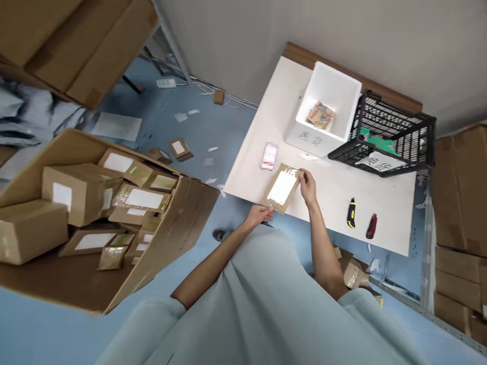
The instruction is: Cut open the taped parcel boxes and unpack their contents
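Note:
A flat brown cardboard parcel (272, 190) with a white label lies at the front edge of the white table (327, 192). My left hand (259, 215) is closed on its near edge, fingers partly hidden from above. At its far right corner, my right hand (307, 186) pinches the cardboard. Clear tape shines at both ends of the parcel. Just beyond it is a small pinkish-white item (269, 155), blurred out. To the right lie a yellow-and-black utility knife (351, 213) and a red-and-black utility knife (372, 226).
A white bin (296, 137) with blurred contents and a black crate (414, 121) holding something green stand at the table's back. A large carton (190, 218) of labelled parcels is on the left. Stacked boxes (456, 187) line the right; paper scraps litter the blue floor (160, 126).

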The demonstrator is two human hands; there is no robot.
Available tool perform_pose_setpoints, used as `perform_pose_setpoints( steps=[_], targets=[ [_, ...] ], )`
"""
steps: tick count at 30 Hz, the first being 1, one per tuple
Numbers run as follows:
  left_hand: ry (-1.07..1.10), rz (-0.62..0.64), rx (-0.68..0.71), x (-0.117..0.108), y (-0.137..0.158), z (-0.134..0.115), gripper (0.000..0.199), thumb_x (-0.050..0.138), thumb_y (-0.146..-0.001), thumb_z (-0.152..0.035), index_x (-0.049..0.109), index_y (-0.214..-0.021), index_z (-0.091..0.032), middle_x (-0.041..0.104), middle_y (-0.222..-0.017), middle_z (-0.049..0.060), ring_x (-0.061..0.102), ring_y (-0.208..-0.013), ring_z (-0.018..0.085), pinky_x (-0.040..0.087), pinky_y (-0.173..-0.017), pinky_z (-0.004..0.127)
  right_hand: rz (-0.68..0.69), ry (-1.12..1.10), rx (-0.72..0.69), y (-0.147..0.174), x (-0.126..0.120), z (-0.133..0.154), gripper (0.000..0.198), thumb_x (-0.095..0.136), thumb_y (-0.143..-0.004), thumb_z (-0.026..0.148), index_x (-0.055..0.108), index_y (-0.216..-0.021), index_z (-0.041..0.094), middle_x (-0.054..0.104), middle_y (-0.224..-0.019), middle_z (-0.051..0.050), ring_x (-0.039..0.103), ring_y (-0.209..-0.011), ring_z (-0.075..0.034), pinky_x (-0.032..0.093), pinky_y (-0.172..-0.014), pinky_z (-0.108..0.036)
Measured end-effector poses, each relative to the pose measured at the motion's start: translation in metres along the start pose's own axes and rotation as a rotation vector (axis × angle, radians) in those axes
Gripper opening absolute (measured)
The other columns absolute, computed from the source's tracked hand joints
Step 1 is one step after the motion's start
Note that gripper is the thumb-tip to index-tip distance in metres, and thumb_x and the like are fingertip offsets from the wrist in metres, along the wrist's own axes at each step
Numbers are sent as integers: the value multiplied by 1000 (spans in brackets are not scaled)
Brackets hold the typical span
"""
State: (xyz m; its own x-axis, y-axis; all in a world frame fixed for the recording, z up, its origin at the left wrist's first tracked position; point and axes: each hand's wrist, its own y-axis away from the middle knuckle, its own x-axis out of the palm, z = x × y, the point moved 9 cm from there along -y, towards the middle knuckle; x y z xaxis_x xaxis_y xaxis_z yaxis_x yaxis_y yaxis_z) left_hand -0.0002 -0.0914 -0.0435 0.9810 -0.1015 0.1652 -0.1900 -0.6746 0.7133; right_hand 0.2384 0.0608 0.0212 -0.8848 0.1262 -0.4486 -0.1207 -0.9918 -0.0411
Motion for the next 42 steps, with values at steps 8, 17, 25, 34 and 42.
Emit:
perform_pose_setpoints(
  steps=[8, 17, 25, 34, 42],
  targets=[
    [-71, 91, -92, 62, -22, 2, 46, 101, -74, -61, 84, -76, -18, 86, -85, 12, 79, -75, 21, 64, -74, 33, 55, 94, 131, -12, -25, -66, 69, 52, -106, 63, 70, -148, 11, 71, -158, -28, 70, -145, -34, 54, -127, -61],
    [115, -71, 59, -1, -1, -18, 43, 99, -73, -61, 88, -84, -21, 88, -89, 9, 81, -80, 24, 64, -76, 33, -22, 235, -207, 2, 23, 24, 61, 43, -117, 53, 66, -160, 17, 66, -166, -22, 51, -167, -37, 40, -136, -73],
    [339, -385, 232, -152, 76, 4, 42, 91, -85, -60, 90, -104, -22, 88, -107, 12, 83, -97, 27, 65, -94, 39, 383, 135, -446, 46, 212, 155, 60, 49, -117, 61, 68, -158, 21, 72, -159, -19, 64, -156, -35, 50, -133, -64],
    [593, -735, 295, -346, 205, 96, 55, 94, -79, -62, 86, -114, -20, 88, -114, 13, 83, -101, 27, 66, -98, 42, 751, 88, -504, 163, 421, 246, 62, 54, -113, 64, 74, -150, 18, 75, -155, -21, 70, -148, -37, 53, -131, -61],
    [770, -995, 303, -472, 290, 169, 63, 96, -74, -63, 83, -119, -20, 85, -128, 14, 83, -112, 30, 66, -104, 45, 968, 118, -551, 241, 552, 296, 58, 55, -113, 59, 74, -150, 18, 76, -155, -20, 70, -148, -35, 53, -131, -56]
  ],
)
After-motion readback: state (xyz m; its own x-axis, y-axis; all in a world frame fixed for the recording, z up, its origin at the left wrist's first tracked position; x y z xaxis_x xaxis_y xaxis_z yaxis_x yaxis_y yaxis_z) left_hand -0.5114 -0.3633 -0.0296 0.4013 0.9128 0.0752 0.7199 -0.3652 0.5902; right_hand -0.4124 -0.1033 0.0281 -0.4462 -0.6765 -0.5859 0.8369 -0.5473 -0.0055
